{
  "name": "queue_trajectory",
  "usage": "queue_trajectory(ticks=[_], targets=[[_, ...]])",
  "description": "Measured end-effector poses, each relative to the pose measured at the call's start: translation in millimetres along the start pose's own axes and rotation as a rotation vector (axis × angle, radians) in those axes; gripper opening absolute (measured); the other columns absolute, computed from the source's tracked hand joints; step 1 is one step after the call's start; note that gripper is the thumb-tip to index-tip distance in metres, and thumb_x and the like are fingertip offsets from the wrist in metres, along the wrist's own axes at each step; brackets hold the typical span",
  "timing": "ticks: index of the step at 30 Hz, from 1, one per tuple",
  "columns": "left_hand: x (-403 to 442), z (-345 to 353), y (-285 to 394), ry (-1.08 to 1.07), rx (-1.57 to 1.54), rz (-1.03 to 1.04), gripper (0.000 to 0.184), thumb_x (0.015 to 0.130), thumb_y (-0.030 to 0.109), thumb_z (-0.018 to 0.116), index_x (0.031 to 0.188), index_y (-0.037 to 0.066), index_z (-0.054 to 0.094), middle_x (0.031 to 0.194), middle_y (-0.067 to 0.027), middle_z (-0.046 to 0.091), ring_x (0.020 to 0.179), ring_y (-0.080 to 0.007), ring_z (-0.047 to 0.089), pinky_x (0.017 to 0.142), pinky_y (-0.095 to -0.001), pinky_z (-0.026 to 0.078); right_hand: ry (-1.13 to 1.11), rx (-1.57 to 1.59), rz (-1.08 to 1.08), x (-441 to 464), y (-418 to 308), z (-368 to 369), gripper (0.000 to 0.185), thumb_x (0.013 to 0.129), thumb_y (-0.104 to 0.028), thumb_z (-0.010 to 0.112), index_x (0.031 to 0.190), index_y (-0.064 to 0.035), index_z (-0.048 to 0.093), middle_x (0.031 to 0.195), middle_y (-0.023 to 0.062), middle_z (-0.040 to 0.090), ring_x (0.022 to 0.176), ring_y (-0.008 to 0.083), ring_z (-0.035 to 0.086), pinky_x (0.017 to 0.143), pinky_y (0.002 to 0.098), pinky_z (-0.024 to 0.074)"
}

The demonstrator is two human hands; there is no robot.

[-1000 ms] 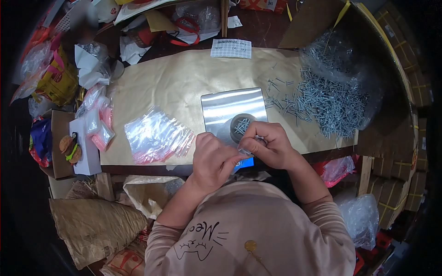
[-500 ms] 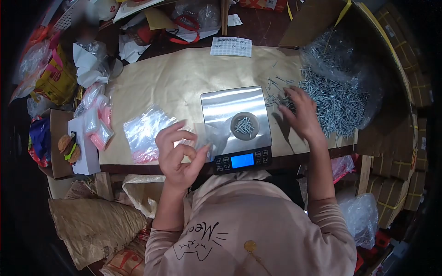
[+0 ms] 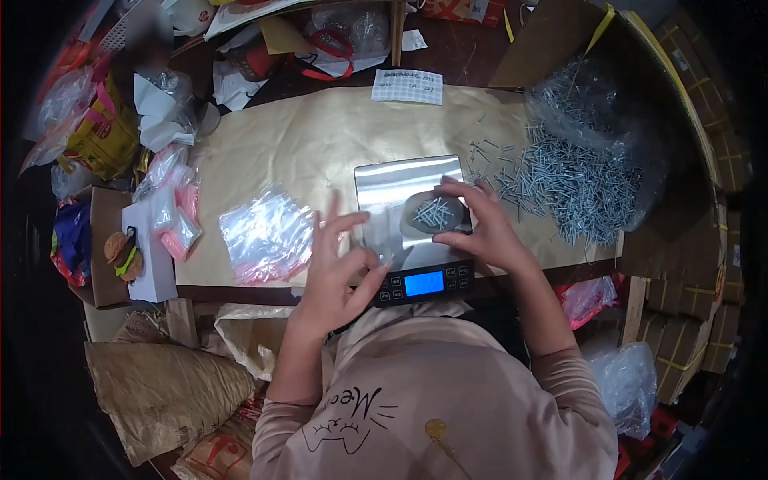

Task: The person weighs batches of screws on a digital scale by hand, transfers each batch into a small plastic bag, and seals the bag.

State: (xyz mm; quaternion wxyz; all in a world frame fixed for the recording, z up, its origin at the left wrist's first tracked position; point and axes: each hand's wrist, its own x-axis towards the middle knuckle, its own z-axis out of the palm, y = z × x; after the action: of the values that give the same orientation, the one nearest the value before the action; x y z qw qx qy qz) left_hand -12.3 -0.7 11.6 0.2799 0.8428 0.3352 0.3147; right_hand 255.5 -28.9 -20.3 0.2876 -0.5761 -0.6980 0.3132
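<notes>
My left hand (image 3: 336,268) is at the left edge of the digital scale (image 3: 372,180), blurred by motion. Between its thumb and fingers is a small clear plastic bag (image 3: 384,232), see-through and hard to outline. My right hand (image 3: 492,232) grips the right side of a small grey bowl (image 3: 460,214), thumb at the near rim and fingers at the far rim. Inside the bowl lie silver screws (image 3: 432,214). The bowl is over the steel plate of the scale and looks slightly tilted; whether it touches the plate I cannot tell. The blue display is lit, its digits unreadable.
A big heap of screws (image 3: 592,184) spills from a clear bag at the right, with several loose ones beside it. Flat zip bags (image 3: 268,232) lie left of the scale. Beyond it is a written label (image 3: 408,86). A box with a toy burger (image 3: 124,256) stands far left.
My right hand has moved left from the loose screws to the bowl and taken hold of it. My left hand has shifted slightly right and its fingers have spread.
</notes>
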Motion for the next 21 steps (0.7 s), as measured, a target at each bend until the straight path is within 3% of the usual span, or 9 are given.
queue_trajectory(ticks=[1, 4, 5, 10, 11, 14, 18, 19, 21], targets=[[2.1, 6.0, 0.8, 0.016, -0.122, 0.022, 0.013, 0.077, 0.010, 0.069, 0.076, 0.004, 0.059, 0.112, -0.0156, 0.056, 0.109, -0.0397, 0.052, 0.094, -0.0475, 0.038, 0.004, 0.186, 0.066, 0.7, -5.5, -6.2, 0.070, 0.067, -0.027, 0.082, 0.127, -0.0105, 0.050, 0.131, 0.0084, 0.051, 0.123, 0.0283, 0.047, 0.101, 0.0412, 0.0373], [0.1, 14.3, 8.1, -0.207, -0.179, -0.042, 0.012, 0.078, 0.009, 0.068, 0.080, 0.002, 0.059, 0.096, -0.0138, 0.058, 0.085, -0.0324, 0.058, 0.078, -0.0410, 0.044, 0.014, 0.706, 0.001, 6.4, -18.5, -7.2, 0.060, 0.065, -0.016, 0.078, 0.119, -0.0094, 0.054, 0.119, 0.0082, 0.053, 0.108, 0.0245, 0.053, 0.089, 0.0324, 0.0451], [2.1, 22.2, 9.3, -0.123, -0.138, 0.069, 0.011, 0.078, 0.005, 0.067, 0.086, 0.000, 0.061, 0.083, -0.0107, 0.056, 0.070, -0.0269, 0.056, 0.067, -0.0375, 0.044, 0.000, 0.600, -0.069, 9.3, -22.3, -9.7, 0.058, 0.063, -0.013, 0.076, 0.117, -0.0100, 0.054, 0.115, 0.0086, 0.053, 0.104, 0.0255, 0.054, 0.087, 0.0335, 0.0456], [2.3, 35.8, 20.1, -0.038, -0.167, 0.063, 0.016, 0.077, 0.001, 0.067, 0.092, 0.001, 0.063, 0.081, -0.0106, 0.051, 0.069, -0.0252, 0.054, 0.059, -0.0332, 0.044, -0.105, 0.156, -0.228, 15.7, -61.8, -22.0, 0.050, 0.054, -0.003, 0.063, 0.103, -0.0084, 0.059, 0.099, 0.0096, 0.050, 0.095, 0.0257, 0.053, 0.087, 0.0303, 0.0421], [2.5, 36.2, 20.7, -0.023, -0.152, 0.068, 0.016, 0.076, 0.000, 0.066, 0.093, 0.001, 0.064, 0.081, -0.0105, 0.051, 0.068, -0.0248, 0.054, 0.058, -0.0325, 0.043, -0.073, 0.065, -0.216, 12.4, -73.8, -18.0, 0.048, 0.052, -0.001, 0.062, 0.099, -0.0102, 0.059, 0.095, 0.0110, 0.050, 0.091, 0.0296, 0.052, 0.077, 0.0312, 0.0439], [1.8, 36.4, 19.9, 0.021, -0.126, 0.109, 0.016, 0.075, -0.001, 0.066, 0.091, 0.002, 0.064, 0.085, -0.0108, 0.051, 0.069, -0.0246, 0.054, 0.059, -0.0337, 0.044, -0.070, -0.070, -0.250, 9.3, -89.3, -18.0, 0.047, 0.051, 0.000, 0.061, 0.097, -0.0113, 0.060, 0.095, 0.0111, 0.050, 0.089, 0.0317, 0.052, 0.074, 0.0326, 0.0453], [1.8, 30.5, 17.4, 0.046, -0.068, 0.104, 0.015, 0.076, -0.002, 0.065, 0.090, 0.001, 0.065, 0.090, -0.0121, 0.053, 0.071, -0.0242, 0.055, 0.061, -0.0349, 0.045, -0.008, 0.027, -0.230, 10.4, -79.9, -30.4, 0.053, 0.056, -0.001, 0.067, 0.106, -0.0124, 0.054, 0.104, 0.0135, 0.050, 0.093, 0.0351, 0.056, 0.075, 0.0394, 0.0484], [3.4, 28.7, 17.0, 0.067, -0.062, 0.114, 0.015, 0.077, -0.003, 0.065, 0.091, 0.001, 0.065, 0.092, -0.0124, 0.054, 0.072, -0.0243, 0.056, 0.063, -0.0347, 0.046, 0.013, 0.018, -0.295, 13.4, -69.6, -32.6, 0.056, 0.058, -0.005, 0.071, 0.111, -0.0089, 0.051, 0.107, 0.0134, 0.050, 0.098, 0.0336, 0.055, 0.083, 0.0363, 0.0468], [6.0, 25.5, 17.0, 0.119, -0.072, 0.101, 0.013, 0.078, -0.003, 0.065, 0.090, 0.001, 0.064, 0.096, -0.0129, 0.057, 0.076, -0.0247, 0.058, 0.067, -0.0335, 0.047, 0.025, 0.124, -0.114, 13.3, -45.0, -22.4, 0.059, 0.061, -0.011, 0.075, 0.114, -0.0079, 0.049, 0.109, 0.0125, 0.050, 0.103, 0.0320, 0.054, 0.086, 0.0361, 0.0458]])
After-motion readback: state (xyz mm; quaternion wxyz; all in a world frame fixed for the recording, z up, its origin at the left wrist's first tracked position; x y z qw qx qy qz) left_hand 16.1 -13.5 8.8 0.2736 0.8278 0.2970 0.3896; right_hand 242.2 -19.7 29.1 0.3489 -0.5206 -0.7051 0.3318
